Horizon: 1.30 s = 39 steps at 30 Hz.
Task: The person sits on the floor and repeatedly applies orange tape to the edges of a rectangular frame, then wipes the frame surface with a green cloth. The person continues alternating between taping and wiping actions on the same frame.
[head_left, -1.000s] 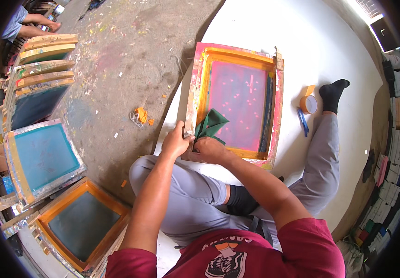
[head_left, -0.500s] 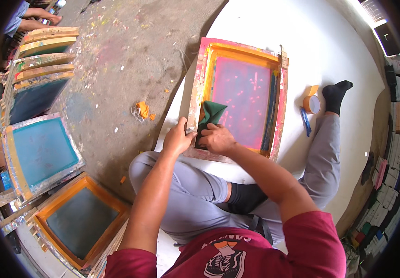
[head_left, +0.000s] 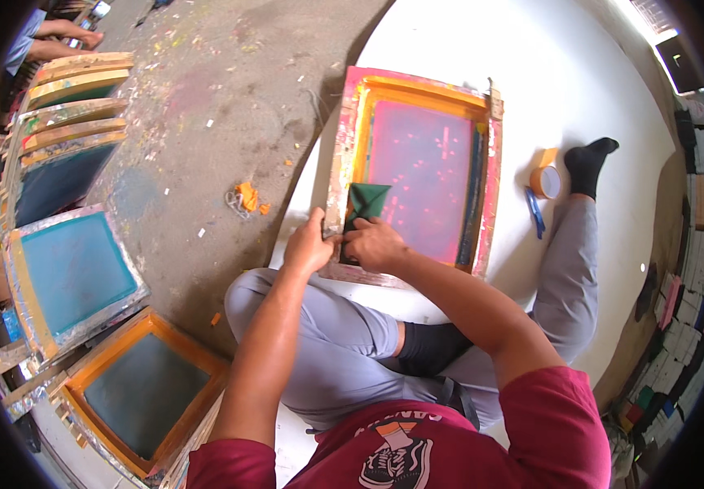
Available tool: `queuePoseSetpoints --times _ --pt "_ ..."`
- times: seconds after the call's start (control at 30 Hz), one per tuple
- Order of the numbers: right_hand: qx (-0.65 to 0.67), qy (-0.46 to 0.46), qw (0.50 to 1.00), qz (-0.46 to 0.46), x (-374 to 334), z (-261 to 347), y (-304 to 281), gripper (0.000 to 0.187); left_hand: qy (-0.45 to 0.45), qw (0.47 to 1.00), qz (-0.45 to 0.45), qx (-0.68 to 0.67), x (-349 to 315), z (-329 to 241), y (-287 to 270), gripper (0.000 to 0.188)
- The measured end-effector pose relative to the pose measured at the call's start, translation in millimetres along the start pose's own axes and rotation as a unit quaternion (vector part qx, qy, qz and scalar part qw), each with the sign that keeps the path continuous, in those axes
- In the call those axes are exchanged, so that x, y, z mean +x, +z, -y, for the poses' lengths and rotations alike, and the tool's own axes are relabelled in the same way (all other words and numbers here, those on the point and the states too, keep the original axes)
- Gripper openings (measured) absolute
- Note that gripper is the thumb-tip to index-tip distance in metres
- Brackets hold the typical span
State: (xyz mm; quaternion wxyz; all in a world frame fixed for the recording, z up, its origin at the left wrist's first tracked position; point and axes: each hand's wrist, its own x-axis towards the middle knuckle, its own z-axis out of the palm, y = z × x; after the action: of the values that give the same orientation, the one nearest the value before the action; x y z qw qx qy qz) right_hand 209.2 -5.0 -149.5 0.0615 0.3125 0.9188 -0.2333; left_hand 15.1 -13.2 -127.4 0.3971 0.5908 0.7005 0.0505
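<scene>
A screen printing frame (head_left: 494,175) with wooden rails smeared pink and orange lies in front of me on a white surface. Its mesh (head_left: 425,179) is pinkish-purple with small pink marks. My left hand (head_left: 309,244) is closed around the left rail near the closest corner. Inside that same corner, my right hand (head_left: 375,244) grips a folded green cloth (head_left: 370,198) against the inner edge. The cloth's peak sticks up beyond my fingers, and its lower part is hidden by them.
A tape roll (head_left: 545,182) and a blue cutter (head_left: 535,213) lie by my outstretched right leg (head_left: 568,277). More screens (head_left: 79,269) stand and lean at the left. Orange scraps (head_left: 247,196) dot the stained floor (head_left: 221,106). Another person's legs (head_left: 54,39) show at far left.
The green cloth sits slightly lower and its peak has changed shape, as my right hand has shifted a little to the left. My left hand keeps its grip on the rail.
</scene>
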Motion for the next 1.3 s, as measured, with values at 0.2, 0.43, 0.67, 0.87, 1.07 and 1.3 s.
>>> queuePoseSetpoints --times 0.2,0.43,0.67,0.87,1.07,1.3 --pt "-0.049 -0.090 0.988 0.119 -51 -51 -19 0.006 0.006 0.999 -0.009 -0.036 2 5 3 0.049" --pt "-0.079 -0.027 0.978 0.192 -161 -95 -24 0.007 -0.008 1.000 -0.008 -0.022 2 5 3 0.047" --pt "-0.161 0.017 0.944 0.288 -156 -81 -25 0.012 -0.005 1.000 -0.015 -0.007 3 8 7 0.048" --pt "-0.130 0.053 0.935 0.325 -159 -83 -24 0.015 -0.008 1.000 -0.016 0.020 3 7 6 0.048" --pt "-0.052 0.080 0.939 0.330 -143 -106 -59 0.015 -0.016 1.000 -0.010 0.016 1 7 8 0.052" --pt "-0.171 0.045 0.946 0.273 -176 -77 -22 0.017 -0.008 1.000 -0.010 0.010 4 8 9 0.051"
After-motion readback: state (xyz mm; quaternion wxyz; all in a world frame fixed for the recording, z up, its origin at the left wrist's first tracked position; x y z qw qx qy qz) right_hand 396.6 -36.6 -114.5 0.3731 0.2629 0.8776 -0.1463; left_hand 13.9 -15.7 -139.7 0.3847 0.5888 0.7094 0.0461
